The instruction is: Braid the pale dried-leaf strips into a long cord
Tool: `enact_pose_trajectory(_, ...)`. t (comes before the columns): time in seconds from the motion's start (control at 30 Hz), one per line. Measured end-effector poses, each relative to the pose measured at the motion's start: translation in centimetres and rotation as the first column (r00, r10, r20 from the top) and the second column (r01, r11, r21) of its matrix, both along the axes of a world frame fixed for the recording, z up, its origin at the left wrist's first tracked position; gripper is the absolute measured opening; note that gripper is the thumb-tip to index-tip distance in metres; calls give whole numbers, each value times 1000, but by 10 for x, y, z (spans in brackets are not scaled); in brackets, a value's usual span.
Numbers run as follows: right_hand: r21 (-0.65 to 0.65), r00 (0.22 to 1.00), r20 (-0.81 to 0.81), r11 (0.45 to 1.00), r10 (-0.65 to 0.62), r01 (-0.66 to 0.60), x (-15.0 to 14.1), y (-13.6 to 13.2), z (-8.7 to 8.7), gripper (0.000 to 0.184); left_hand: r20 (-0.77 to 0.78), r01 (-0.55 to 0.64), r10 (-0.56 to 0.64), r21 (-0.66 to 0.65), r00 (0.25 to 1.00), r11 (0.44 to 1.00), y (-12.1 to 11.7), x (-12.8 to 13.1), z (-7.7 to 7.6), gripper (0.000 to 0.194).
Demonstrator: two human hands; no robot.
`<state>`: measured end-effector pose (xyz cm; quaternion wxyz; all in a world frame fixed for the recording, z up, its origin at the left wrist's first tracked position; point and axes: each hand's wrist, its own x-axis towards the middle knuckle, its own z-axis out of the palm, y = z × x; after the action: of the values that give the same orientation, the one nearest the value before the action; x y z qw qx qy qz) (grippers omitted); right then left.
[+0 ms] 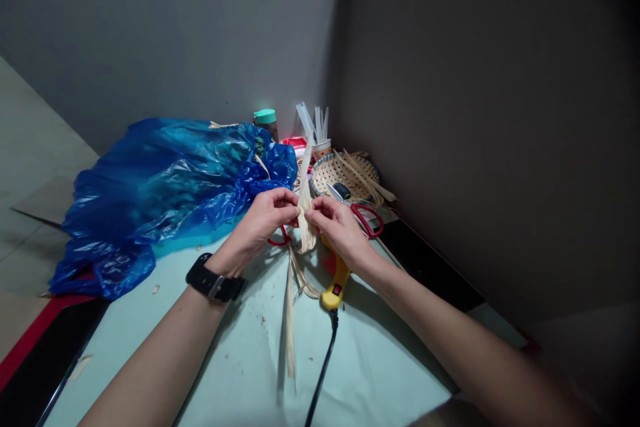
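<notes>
The left hand (263, 217) and the right hand (341, 228) are pinching a pale strip (306, 240) that looks like dried husk, each grip being clamped on its middle between thumb and fingers, the two thumbs nearly meeting. The strip is standing roughly upright, just to the left of a woven basket (320, 180) and nearer the wearer, its thin tip pointing up and its wider end hanging below the fingers. It is looking light, dry and papery, probably bending easily but splitting along its grain if pulled hard; the gathered middle is seeming the safest place to hold, with soft pressure. Both wrists are lying low, backs of the hands turned upward, the forearms slanting inward from either side; a black watch (215, 278) is circling the left wrist. Nearer the wearer than the basket, a yellow tool handle (336, 285) and loose strips (290, 320) are lying on the table (240, 353). Red-handled scissors (371, 223) are resting against the basket's near side, and a blue plastic bag (175, 180) is spreading well to its left.
</notes>
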<state>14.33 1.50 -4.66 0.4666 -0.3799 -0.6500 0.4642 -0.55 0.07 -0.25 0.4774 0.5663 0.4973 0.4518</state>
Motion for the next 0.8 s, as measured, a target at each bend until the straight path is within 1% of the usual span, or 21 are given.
enact_pose_trajectory(0.2, -6, 1000, 6, 1000, 21, -21, 0, -1, 2, 17, -70, 13, -12, 16, 997, 1000, -3, 2, 0, 5)
enact_pose_trajectory(0.33, -21, 1000, 7, 1000, 14, -14, -1, -1, 4, 19, -79, 16, -16, 7, 997, 1000, -3, 1, 1, 5)
enact_pose_trajectory(0.53, -90, 999, -32, 996, 27, -30, 0, -3, 8, 17, -61, 10, -10, 13, 998, 1000, -2, 1, 0, 7)
enact_pose_trajectory(0.6, -77, 999, -28, 997, 28, -30, -1, -6, 11, 15, -50, -5, 7, 28, 999, 1000, -1, 2, -3, 7)
enact_pose_trajectory(0.73, 14, 998, -21, 999, 53, -52, 0, -15, 22, 13, 3, -78, 78, 45, 997, 996, 5, 1, -10, 10)
enact_pose_trajectory(0.8, 32, 994, -69, 996, 88, -86, 1, -17, 27, 12, 55, -117, 115, 38, 992, 992, 8, -2, -12, 11)
